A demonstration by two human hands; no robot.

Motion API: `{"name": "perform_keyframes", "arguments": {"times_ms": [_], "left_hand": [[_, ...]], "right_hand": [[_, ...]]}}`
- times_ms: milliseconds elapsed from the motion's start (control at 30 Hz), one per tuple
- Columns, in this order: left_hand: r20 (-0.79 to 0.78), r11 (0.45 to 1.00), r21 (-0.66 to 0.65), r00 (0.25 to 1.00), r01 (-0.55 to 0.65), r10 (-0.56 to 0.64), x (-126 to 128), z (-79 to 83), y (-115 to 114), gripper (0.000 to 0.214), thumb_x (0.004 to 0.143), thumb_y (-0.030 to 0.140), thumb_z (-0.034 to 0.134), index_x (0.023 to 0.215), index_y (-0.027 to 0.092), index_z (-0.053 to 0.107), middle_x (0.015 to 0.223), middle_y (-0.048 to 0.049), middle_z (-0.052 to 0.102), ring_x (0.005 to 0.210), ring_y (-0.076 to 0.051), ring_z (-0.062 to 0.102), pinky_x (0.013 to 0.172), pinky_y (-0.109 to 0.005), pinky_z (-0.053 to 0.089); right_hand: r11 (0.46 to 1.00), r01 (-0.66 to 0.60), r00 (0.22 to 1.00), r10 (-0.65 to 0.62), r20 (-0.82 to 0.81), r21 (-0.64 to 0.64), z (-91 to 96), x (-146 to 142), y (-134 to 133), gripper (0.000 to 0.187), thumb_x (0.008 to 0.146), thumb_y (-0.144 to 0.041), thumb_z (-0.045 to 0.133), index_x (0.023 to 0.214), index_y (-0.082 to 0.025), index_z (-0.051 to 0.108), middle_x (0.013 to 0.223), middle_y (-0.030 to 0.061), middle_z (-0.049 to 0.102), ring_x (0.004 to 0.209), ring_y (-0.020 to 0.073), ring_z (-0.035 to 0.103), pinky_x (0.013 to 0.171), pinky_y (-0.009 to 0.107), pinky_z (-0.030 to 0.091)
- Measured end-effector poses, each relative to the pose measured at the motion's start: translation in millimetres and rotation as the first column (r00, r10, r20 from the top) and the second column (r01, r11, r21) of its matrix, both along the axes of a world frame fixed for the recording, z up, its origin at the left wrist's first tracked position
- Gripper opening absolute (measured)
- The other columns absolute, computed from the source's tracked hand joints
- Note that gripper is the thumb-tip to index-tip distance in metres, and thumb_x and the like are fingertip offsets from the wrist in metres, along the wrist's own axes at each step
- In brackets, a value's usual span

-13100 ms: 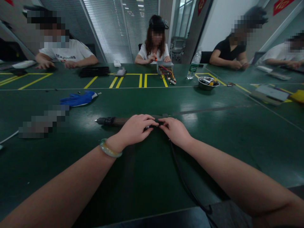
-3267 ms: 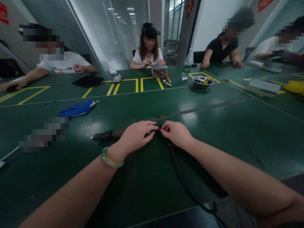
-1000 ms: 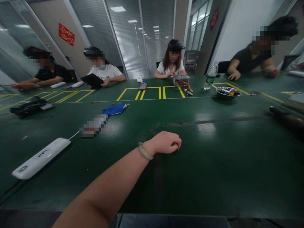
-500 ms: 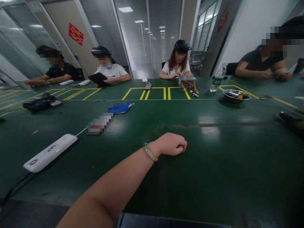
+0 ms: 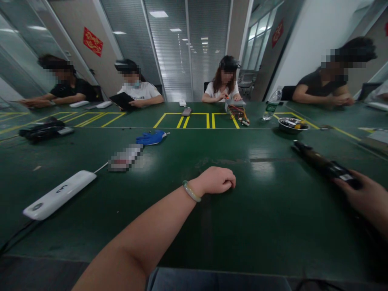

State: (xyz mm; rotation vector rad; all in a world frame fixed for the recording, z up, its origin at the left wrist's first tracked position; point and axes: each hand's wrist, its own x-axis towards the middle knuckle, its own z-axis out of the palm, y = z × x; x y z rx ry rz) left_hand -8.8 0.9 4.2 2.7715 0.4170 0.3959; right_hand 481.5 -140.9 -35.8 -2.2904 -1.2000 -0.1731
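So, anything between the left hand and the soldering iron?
Nothing visible: the left hand and the soldering iron, held in the right hand, have only green workbench surface between them.

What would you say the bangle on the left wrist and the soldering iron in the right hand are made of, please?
The bangle looks like polished jade or glass: glossy, milky pale green. The soldering iron's handle seems plastic, matt dark brown and black, though blur leaves that open.
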Motion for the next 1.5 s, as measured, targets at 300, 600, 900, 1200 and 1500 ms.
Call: {"name": "perform_keyframes", "arguments": {"times_ms": [300, 600, 900, 1200, 1500], "left_hand": [[0.242, 0.98, 0.117, 0.962, -0.16, 0.129, -2.3, 8.8, -5.4, 0.028, 0.087, 0.011, 0.047, 0.106, 0.02, 0.064, 0.105, -0.0034, 0.066, 0.099, -0.017, 0.057, 0.093, -0.033, 0.044], [0.317, 0.795, 0.107, 0.778, -0.597, 0.542, -12.6, 0.4, 17.0, 0.026, 0.093, 0.015, 0.04, 0.11, 0.019, 0.059, 0.107, -0.0069, 0.062, 0.098, -0.02, 0.058, 0.088, -0.036, 0.047], [0.19, 0.827, 0.146, 0.836, -0.543, 0.515, -12.6, -5.2, 21.2, 0.028, 0.099, 0.033, 0.037, 0.107, 0.02, 0.061, 0.098, -0.005, 0.066, 0.089, -0.019, 0.062, 0.08, -0.033, 0.048], [0.18, 0.869, 0.198, 0.888, -0.454, 0.423, -10.1, -3.5, 18.7, 0.031, 0.097, 0.037, 0.043, 0.119, 0.021, 0.058, 0.107, -0.0065, 0.061, 0.098, -0.02, 0.058, 0.089, -0.036, 0.046], [0.114, 0.898, 0.291, 0.944, -0.33, 0.31, -6.0, 10.4, 8.5, 0.035, 0.087, 0.042, 0.059, 0.116, 0.023, 0.061, 0.101, -0.0069, 0.057, 0.093, -0.023, 0.053, 0.084, -0.039, 0.046]], "right_hand": [[0.638, -0.77, 0.634, 0.765, -0.112, -0.006, 13.7, -225.4, 68.9, 0.054, 0.09, -0.036, 0.055, 0.142, -0.03, 0.043, 0.135, 0.0057, 0.052, 0.121, 0.0261, 0.05, 0.104, 0.044, 0.039], [0.496, -0.867, 0.493, 0.868, -0.051, 0.047, 13.3, -322.3, 136.4, 0.046, 0.085, -0.025, 0.067, 0.13, -0.023, 0.055, 0.123, 0.0077, 0.06, 0.114, 0.0238, 0.052, 0.101, 0.043, 0.038], [0.774, -0.633, 0.771, 0.631, -0.08, 0.013, 39.6, -274.3, 104.1, 0.042, 0.096, -0.053, 0.042, 0.086, -0.02, 0.066, 0.082, 0.0037, 0.064, 0.074, 0.0179, 0.057, 0.066, 0.03, 0.041], [0.539, -0.802, 0.562, 0.827, -0.018, -0.255, 49.1, -277.7, 80.2, 0.029, 0.084, -0.051, 0.064, 0.084, -0.022, 0.067, 0.089, 0.0043, 0.062, 0.078, 0.0186, 0.056, 0.065, 0.029, 0.038], [0.487, -0.843, 0.527, 0.832, -0.173, -0.23, 46.2, -275.1, 82.6, 0.01, 0.082, -0.031, 0.062, 0.082, -0.021, 0.063, 0.074, -0.0003, 0.063, 0.064, 0.0134, 0.054, 0.059, 0.025, 0.035]]}}
